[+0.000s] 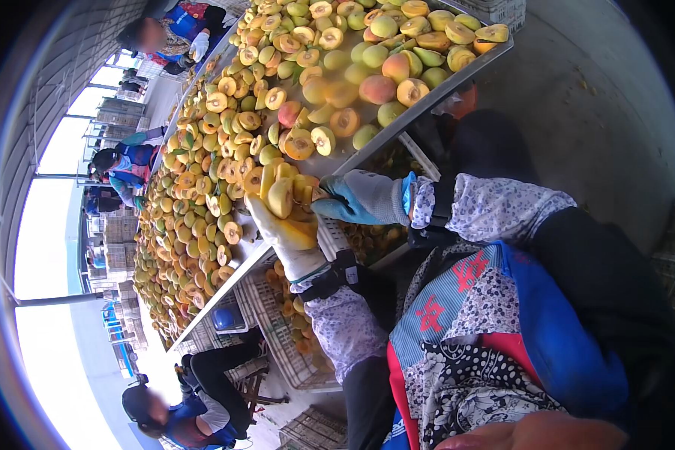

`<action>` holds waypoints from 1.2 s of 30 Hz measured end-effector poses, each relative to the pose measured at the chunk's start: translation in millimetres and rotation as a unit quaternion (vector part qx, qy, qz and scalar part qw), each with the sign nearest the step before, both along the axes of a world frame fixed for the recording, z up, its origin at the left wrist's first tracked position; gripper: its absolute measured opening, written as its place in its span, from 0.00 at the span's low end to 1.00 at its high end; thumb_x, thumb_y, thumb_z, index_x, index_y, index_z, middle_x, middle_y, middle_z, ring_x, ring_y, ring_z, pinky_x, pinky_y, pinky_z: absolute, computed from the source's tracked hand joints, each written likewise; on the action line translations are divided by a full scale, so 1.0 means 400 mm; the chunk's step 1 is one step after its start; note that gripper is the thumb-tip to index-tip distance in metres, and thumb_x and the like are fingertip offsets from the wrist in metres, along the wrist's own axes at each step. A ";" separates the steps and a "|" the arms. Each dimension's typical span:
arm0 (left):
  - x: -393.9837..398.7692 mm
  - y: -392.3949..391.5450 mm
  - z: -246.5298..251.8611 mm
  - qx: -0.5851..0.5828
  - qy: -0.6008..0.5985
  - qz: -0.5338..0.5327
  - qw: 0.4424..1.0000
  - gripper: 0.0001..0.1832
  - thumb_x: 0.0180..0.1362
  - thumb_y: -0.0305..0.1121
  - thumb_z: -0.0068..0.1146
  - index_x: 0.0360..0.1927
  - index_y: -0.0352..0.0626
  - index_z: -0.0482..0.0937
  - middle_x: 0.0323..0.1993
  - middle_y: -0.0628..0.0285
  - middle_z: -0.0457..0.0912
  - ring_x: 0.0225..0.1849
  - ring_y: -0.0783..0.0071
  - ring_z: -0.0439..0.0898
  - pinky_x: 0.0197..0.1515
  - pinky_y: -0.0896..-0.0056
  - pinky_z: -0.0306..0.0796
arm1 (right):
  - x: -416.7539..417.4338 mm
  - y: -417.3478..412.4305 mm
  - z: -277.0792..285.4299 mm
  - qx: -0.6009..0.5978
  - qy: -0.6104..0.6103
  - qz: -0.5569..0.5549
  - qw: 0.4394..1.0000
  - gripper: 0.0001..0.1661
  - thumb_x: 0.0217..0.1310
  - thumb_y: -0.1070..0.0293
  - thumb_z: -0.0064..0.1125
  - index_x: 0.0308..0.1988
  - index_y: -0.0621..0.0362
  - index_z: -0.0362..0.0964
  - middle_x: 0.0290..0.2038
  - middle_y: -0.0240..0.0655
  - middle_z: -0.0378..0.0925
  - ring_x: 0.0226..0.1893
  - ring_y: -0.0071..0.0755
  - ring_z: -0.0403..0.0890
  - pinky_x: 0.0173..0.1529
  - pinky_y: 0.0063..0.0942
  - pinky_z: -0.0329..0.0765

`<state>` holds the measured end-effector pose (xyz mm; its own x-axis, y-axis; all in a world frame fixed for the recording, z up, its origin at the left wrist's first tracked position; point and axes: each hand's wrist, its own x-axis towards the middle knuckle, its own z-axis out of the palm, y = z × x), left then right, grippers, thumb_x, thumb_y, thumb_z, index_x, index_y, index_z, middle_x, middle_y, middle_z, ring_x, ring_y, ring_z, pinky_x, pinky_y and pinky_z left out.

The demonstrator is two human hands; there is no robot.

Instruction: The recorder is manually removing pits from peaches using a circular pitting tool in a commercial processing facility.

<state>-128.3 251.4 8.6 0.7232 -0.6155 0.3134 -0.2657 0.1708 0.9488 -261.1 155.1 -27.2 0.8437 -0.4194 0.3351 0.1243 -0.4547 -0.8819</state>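
My left hand (289, 233), in a white glove with a yellow-stained palm, cups several cut yellow peach pieces (281, 197). Against them, from the right, presses my right hand (354, 197) in a grey and blue coated glove. Its fingers are closed on what appears to be a small hand tool (318, 193), mostly hidden by the glove and the fruit. Both hands are over the near edge of a metal-rimmed table (394, 132). Halved peaches (299, 144) with pits showing and whole peaches (378, 89) lie just beyond them.
Below the table edge stands a plastic crate (270, 332) holding peach pieces. A blue round object (223, 319) sits near it. One person (191, 410) sits at lower left; others (126, 163) work across the table. Stacked crates (119, 242) stand farther back.
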 end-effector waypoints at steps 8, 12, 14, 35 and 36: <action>-0.052 0.007 -0.030 -0.149 0.124 -0.045 0.980 0.36 0.68 0.59 0.37 0.58 0.32 0.72 0.49 0.49 0.79 0.44 0.58 0.78 0.50 0.57 0.74 | 0.042 0.034 -0.010 -0.053 -0.061 0.054 0.995 0.19 0.68 0.55 0.53 0.41 0.62 0.72 0.31 0.53 0.78 0.36 0.63 0.79 0.38 0.47 0.75; -0.065 0.006 -0.036 -0.177 0.106 -0.042 0.977 0.33 0.68 0.57 0.39 0.57 0.33 0.73 0.46 0.50 0.79 0.42 0.59 0.78 0.47 0.59 0.75 | 0.039 0.044 -0.011 0.011 -0.038 0.056 0.998 0.21 0.69 0.52 0.51 0.41 0.62 0.73 0.33 0.54 0.79 0.38 0.64 0.79 0.39 0.46 0.75; -0.089 0.004 -0.020 -0.174 0.078 -0.021 0.981 0.32 0.69 0.56 0.40 0.55 0.33 0.73 0.46 0.50 0.78 0.41 0.59 0.78 0.45 0.60 0.76 | 0.038 0.052 -0.014 0.035 -0.018 0.065 0.997 0.23 0.70 0.50 0.49 0.42 0.61 0.74 0.33 0.54 0.79 0.39 0.64 0.79 0.39 0.46 0.75; -0.122 0.018 -0.014 -0.207 0.163 0.005 0.965 0.27 0.69 0.54 0.40 0.45 0.35 0.73 0.40 0.51 0.78 0.38 0.62 0.78 0.37 0.68 0.76 | 0.025 0.093 -0.041 -0.001 -0.077 0.077 0.994 0.25 0.69 0.47 0.48 0.41 0.58 0.75 0.31 0.53 0.80 0.34 0.63 0.80 0.38 0.49 0.76; -0.119 0.024 -0.017 -0.190 0.152 0.009 0.970 0.27 0.69 0.54 0.40 0.45 0.35 0.73 0.40 0.51 0.78 0.38 0.62 0.78 0.37 0.68 0.76 | 0.018 0.094 -0.029 -0.017 -0.061 0.080 0.995 0.25 0.69 0.46 0.48 0.40 0.58 0.75 0.30 0.53 0.80 0.33 0.63 0.80 0.38 0.49 0.76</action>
